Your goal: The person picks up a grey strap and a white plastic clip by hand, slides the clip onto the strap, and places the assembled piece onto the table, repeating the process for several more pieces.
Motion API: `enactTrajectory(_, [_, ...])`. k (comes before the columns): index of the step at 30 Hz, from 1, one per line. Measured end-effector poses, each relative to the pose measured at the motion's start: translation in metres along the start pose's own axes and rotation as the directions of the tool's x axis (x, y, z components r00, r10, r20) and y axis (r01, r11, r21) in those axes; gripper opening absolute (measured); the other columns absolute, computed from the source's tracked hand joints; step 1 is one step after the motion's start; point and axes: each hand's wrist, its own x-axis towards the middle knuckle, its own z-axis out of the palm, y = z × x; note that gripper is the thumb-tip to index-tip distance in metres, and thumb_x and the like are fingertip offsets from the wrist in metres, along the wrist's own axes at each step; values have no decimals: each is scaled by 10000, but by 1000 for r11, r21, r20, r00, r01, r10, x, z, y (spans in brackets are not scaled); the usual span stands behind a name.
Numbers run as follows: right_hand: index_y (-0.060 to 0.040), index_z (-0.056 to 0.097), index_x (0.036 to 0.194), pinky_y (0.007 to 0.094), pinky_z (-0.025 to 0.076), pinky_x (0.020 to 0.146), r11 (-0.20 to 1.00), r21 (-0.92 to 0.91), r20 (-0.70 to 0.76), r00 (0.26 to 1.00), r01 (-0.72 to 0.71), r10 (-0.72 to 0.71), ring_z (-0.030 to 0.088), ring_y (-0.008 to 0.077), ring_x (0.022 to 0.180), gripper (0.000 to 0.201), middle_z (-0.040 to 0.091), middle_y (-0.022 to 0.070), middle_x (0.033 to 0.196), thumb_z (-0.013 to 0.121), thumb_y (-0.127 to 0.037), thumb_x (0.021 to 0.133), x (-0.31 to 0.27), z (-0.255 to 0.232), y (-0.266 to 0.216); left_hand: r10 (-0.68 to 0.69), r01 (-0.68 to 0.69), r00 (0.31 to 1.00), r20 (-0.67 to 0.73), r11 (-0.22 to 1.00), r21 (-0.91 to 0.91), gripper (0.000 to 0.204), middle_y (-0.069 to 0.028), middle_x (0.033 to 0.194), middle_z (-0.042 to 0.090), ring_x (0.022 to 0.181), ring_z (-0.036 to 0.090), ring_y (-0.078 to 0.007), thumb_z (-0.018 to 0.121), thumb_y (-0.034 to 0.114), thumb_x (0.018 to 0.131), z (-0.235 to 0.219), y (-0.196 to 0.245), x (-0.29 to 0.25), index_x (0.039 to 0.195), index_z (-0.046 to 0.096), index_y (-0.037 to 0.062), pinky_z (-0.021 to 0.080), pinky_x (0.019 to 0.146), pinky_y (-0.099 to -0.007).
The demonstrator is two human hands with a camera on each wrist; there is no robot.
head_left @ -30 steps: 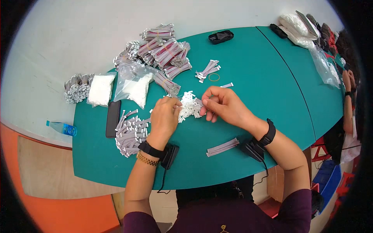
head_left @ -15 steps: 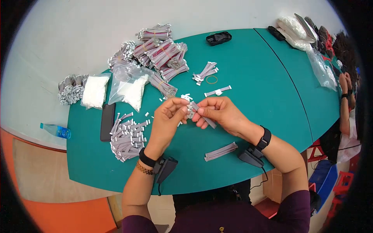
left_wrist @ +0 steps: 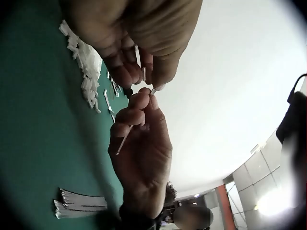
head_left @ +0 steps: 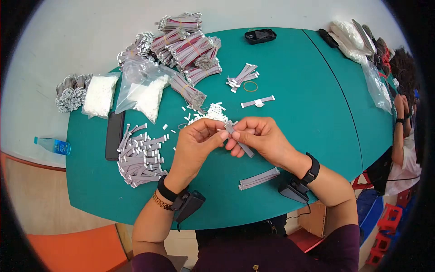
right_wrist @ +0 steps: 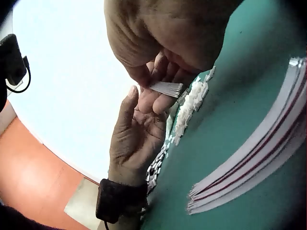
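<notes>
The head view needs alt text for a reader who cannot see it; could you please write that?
A person's right hand pinches a short grey strip over a green table, with the left hand at its upper end. Around them lie small white pieces, white-ended strips, banded bundles and clear bags.
</notes>
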Motion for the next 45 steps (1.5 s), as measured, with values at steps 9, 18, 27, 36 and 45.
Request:
enactTrajectory(9, [-10, 593, 917, 212, 488, 616, 995, -101, 13, 1000, 11, -10, 618, 86, 702, 154, 655, 47, 807, 536, -153, 918, -4, 4, 1, 70, -69, 998, -2, 991, 117, 120, -55, 854, 640, 771, 594, -85, 638, 39, 831, 2, 1, -2, 930, 611, -24, 495, 698, -214])
enactTrajectory(18, [-2, 607, 871, 207, 483, 611, 987, -159, -28, 999, 25, -30, 609, 77, 697, 162, 646, 36, 782, 544, -145, 911, -7, 7, 0, 24, -24, 1000, 8, 996, 85, 128, -43, 821, 637, 711, 561, -73, 654, 72, 816, 4, 2, -3, 910, 619, -8, 446, 632, -201])
enactTrajectory(27, [8, 614, 877, 204, 492, 623, 988, -139, -57, 995, 68, -76, 610, 79, 699, 139, 646, 38, 786, 556, -116, 899, -8, 9, 3, 13, -12, 1000, -7, 997, 80, 125, -30, 795, 627, 667, 531, -63, 652, 94, 823, 6, 1, -4, 898, 623, -3, 425, 609, -193])
enactTrajectory(36, [11, 610, 864, 204, 492, 618, 986, -160, -59, 997, 41, -51, 609, 79, 699, 135, 644, 38, 775, 552, -106, 899, -10, 9, -2, 9, -9, 1000, -4, 999, 49, 121, -25, 789, 617, 659, 520, -64, 652, 88, 822, 10, 3, -5, 893, 617, -3, 421, 601, -192])
enactTrajectory(45, [10, 611, 845, 208, 493, 618, 983, -179, -46, 997, 45, -54, 607, 77, 695, 137, 640, 37, 766, 550, -100, 900, -9, 10, -2, 18, -18, 1000, -4, 999, 33, 121, -32, 796, 623, 667, 526, -70, 656, 83, 820, 9, 1, -5, 892, 618, -6, 424, 604, -194])
